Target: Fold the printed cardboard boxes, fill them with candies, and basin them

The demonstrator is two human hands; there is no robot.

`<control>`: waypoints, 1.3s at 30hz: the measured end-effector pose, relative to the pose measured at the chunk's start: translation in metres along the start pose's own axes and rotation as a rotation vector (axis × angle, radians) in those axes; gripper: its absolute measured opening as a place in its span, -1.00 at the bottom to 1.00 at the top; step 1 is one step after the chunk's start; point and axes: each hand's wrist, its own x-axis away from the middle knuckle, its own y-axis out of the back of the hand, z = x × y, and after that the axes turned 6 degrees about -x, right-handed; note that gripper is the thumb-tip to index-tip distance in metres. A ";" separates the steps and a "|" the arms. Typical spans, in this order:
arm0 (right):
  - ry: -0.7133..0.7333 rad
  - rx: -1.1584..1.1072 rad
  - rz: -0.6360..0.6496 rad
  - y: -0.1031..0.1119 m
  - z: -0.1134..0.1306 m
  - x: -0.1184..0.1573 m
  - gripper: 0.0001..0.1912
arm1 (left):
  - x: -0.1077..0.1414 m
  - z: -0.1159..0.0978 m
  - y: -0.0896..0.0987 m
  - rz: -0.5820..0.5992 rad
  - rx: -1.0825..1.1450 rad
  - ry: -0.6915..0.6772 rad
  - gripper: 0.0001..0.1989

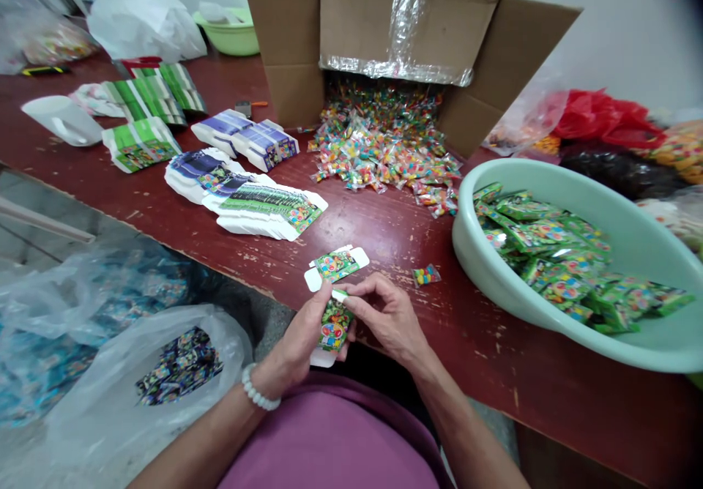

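Note:
A small green printed box (336,324) with white end flaps is held near my waist, at the table's front edge. My left hand (301,331) is wrapped round its sides, the thumb on its front. At the box's upper end, the thumb and fingers of my right hand (392,320) pinch the white flap. Just beyond my fingers, flat green box blanks (341,262) lie on the table. To the right of my right hand is a clear packet of coloured candies (427,275). Whether candy is inside the held box cannot be seen.
A tipped cardboard box (362,28) spills candy packets (378,152) across the table (384,218). At right, a pale green basin (466,233) holds several filled green boxes. Fanned blanks (269,207), bundled stacks (140,143) and a white mug (63,119) stand left. Plastic bags (93,408) lie below.

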 end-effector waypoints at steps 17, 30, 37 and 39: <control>-0.024 0.032 0.027 0.003 0.005 -0.004 -0.79 | 0.002 0.000 0.004 0.077 -0.076 -0.077 -0.33; 0.260 0.415 0.212 0.012 0.010 -0.078 -0.87 | 0.006 -0.001 0.011 -0.008 0.089 -0.064 -0.34; 0.285 1.110 -0.093 0.038 -0.003 -0.239 -0.36 | 0.028 0.024 0.023 0.153 0.232 0.133 -0.53; 0.282 1.104 -0.089 0.037 -0.012 -0.251 -0.42 | 0.033 0.032 0.037 0.167 0.218 0.159 -0.55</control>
